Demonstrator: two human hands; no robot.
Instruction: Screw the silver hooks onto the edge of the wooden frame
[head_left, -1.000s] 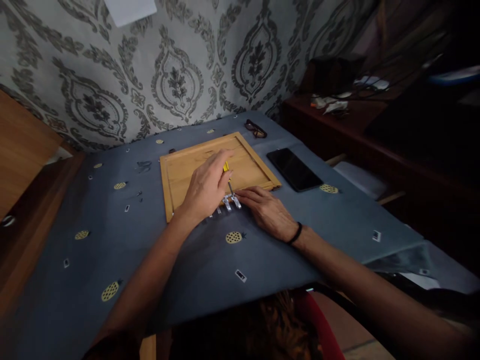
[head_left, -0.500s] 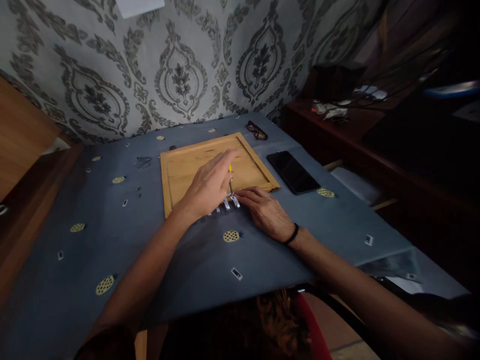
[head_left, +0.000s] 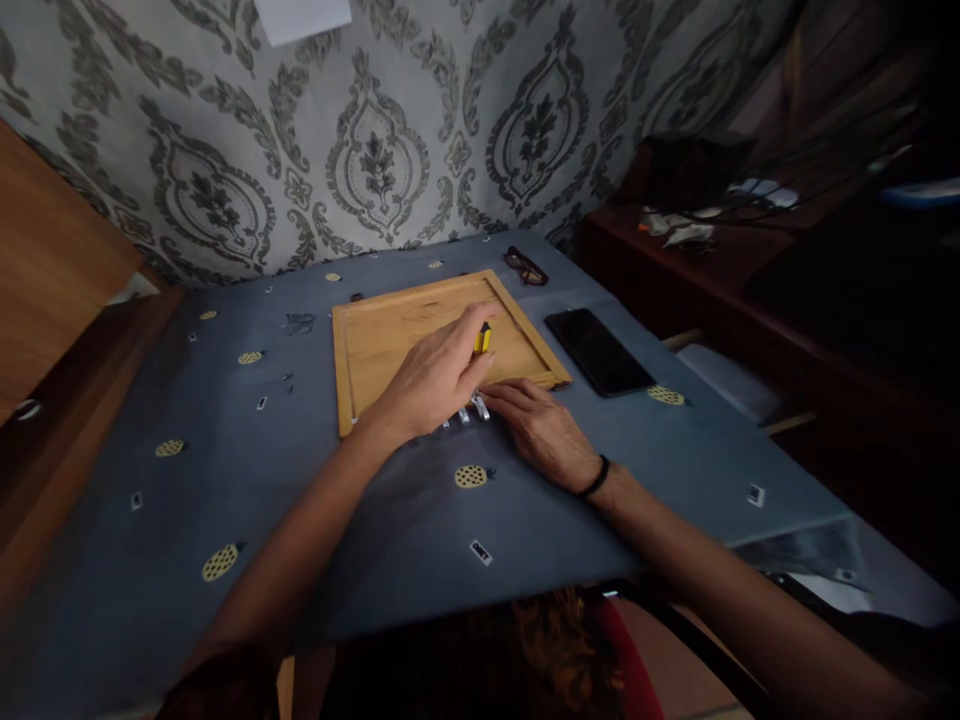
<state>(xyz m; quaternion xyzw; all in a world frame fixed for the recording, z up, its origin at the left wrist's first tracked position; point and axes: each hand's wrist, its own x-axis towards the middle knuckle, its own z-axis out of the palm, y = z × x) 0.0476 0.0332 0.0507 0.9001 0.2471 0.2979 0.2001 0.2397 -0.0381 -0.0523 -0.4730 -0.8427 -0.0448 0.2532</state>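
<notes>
My left hand point(head_left: 435, 378) is closed round a screwdriver point(head_left: 482, 338) with a yellow and black handle, held over the near edge of a framed wooden panel point(head_left: 375, 332). Its lower end is hidden behind the fingers. Silver metal pieces that look like a hinge point(head_left: 480, 406) stick out from that near edge, just below my left hand. My right hand point(head_left: 544, 430), with a black band on the wrist, lies low at the same edge. Its fingertips are gathered against the hinge; the thumb is hidden.
A black phone point(head_left: 600, 350) lies right of the panel, with eyeglasses point(head_left: 525, 265) behind it. Small metal bits point(head_left: 288, 378) and a dark clear-looking item point(head_left: 298, 322) lie to the left. The blue tablecloth point(head_left: 360, 560) covers the table, against a patterned wall curtain point(head_left: 300, 130).
My left hand has tilted and shifted on the screwdriver, so its yellow handle shows more and the shaft is now hidden. My right hand stays at the hinge. The whole view has shifted slightly.
</notes>
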